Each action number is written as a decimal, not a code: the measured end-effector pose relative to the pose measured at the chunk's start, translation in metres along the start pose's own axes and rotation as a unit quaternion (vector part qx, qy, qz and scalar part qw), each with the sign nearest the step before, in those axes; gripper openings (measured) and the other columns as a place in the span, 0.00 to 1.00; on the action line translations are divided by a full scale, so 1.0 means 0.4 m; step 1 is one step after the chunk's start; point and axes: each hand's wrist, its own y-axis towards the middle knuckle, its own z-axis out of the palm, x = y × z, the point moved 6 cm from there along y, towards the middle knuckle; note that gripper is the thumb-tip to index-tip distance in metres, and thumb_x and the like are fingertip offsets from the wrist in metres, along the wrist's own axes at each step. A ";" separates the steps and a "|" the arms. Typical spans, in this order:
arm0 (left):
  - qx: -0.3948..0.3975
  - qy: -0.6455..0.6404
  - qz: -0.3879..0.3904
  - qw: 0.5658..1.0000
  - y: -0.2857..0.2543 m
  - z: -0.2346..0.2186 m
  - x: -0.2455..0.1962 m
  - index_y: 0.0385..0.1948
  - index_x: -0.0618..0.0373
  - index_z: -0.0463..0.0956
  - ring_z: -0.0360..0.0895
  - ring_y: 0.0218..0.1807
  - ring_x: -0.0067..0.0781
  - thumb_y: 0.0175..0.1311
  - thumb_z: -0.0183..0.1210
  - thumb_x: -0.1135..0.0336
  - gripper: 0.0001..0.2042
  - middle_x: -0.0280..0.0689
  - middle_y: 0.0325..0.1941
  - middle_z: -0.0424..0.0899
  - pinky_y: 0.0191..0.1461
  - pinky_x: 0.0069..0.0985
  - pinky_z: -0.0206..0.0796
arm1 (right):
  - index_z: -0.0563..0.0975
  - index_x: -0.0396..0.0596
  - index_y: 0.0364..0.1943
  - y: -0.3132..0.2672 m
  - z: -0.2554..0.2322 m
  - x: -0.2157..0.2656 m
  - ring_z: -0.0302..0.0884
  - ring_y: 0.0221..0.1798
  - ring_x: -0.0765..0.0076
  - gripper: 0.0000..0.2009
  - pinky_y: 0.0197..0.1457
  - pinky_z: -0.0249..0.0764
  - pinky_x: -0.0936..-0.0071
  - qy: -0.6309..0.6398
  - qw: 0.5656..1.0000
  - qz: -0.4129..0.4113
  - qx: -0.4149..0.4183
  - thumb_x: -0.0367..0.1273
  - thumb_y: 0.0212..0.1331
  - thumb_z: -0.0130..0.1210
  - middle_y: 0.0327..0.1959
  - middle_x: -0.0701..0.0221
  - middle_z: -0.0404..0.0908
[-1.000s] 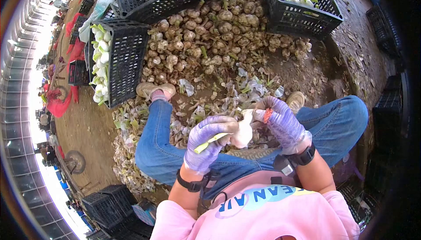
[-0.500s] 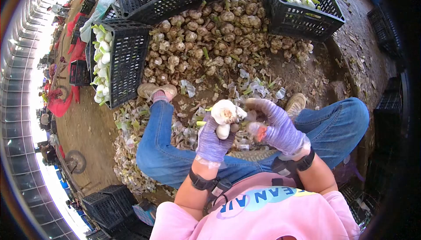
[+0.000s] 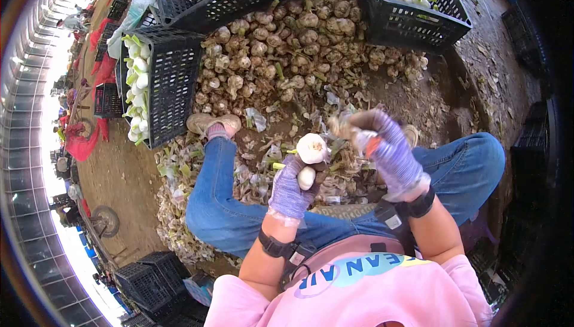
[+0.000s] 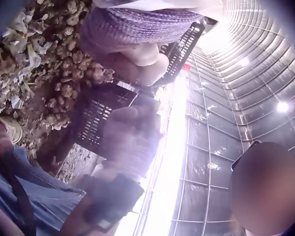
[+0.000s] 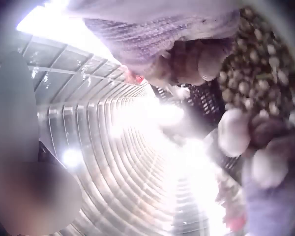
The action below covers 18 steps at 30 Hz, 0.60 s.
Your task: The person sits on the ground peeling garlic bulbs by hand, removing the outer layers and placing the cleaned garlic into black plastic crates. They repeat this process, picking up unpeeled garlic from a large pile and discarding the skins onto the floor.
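L hand (image 3: pixel 289 189): fingers curled round 2 bulbs (image 3: pixel 311 148), held over floor scraps, near centre. R hand (image 3: pixel 388 147) just right & slightly far of them, fingers part bent, blurred; can't tell if gripping anything. R wrist cam also gets both bulbs; L wrist cam has R hand, bulbs hidden there. Contents of crates clear in head cam only: left crate (image 3: pixel 173 88), far crate (image 3: pixel 251 7) & right crate (image 3: pixel 412 26) all w/ white garlic, some w/ green stems. Dirt floor (image 3: pixel 128 189), brown garlic pile (image 3: pixel 281 40) btw. crates, scraps (image 3: pixel 179 231) nearer. Ribbed roof (image 4: pixel 211 137) overhead.
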 end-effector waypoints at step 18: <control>0.019 0.271 0.311 0.911 0.299 0.340 -0.532 0.43 0.62 0.70 0.75 0.46 0.42 0.42 0.69 0.54 0.29 0.45 0.44 0.72 0.44 0.30 0.77 | 0.74 0.39 0.42 0.003 -0.056 -0.190 0.70 0.39 0.78 0.11 0.45 0.68 0.79 -0.119 0.981 0.152 0.026 0.30 0.57 0.54 0.36 0.70 0.77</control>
